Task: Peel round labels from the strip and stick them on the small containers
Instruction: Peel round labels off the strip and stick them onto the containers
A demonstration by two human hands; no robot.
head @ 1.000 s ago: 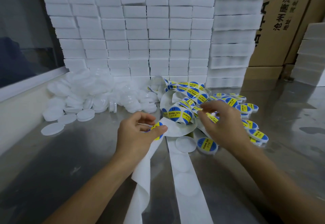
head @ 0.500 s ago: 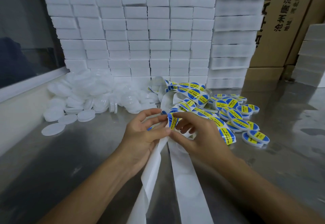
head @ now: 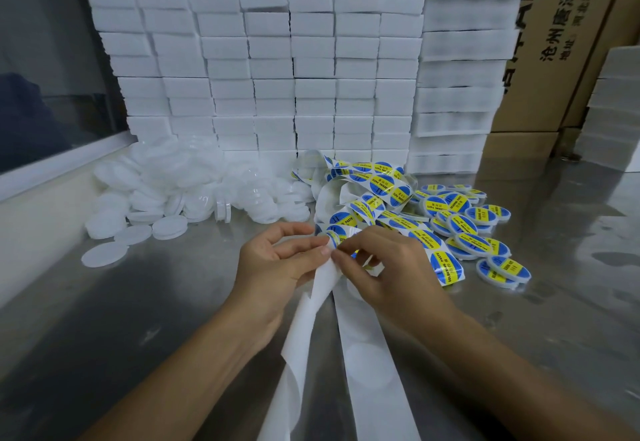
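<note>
My left hand point(head: 277, 264) pinches the white backing strip point(head: 304, 329) at the table's middle. My right hand point(head: 384, 267) meets it from the right, its fingertips pinching a blue and yellow round label point(head: 337, 236) at the strip's fold. The strip with more labels point(head: 381, 187) curls away behind the hands. Its emptied backing trails toward me in two white bands. Plain white small containers point(head: 173, 191) lie heaped at the left. Labelled containers point(head: 471, 225) lie in a cluster at the right. Whether a container sits under my fingers is hidden.
A wall of stacked white boxes point(head: 270, 69) stands behind the piles, with a taller stack point(head: 460, 69) to its right. Brown cartons point(head: 568, 42) rise at the back right. The steel table point(head: 138, 302) has bare surface at the front left and right.
My right hand came in from the labelled cluster to meet the left hand at the strip. Both hands now pinch at the fold, closer together than before.
</note>
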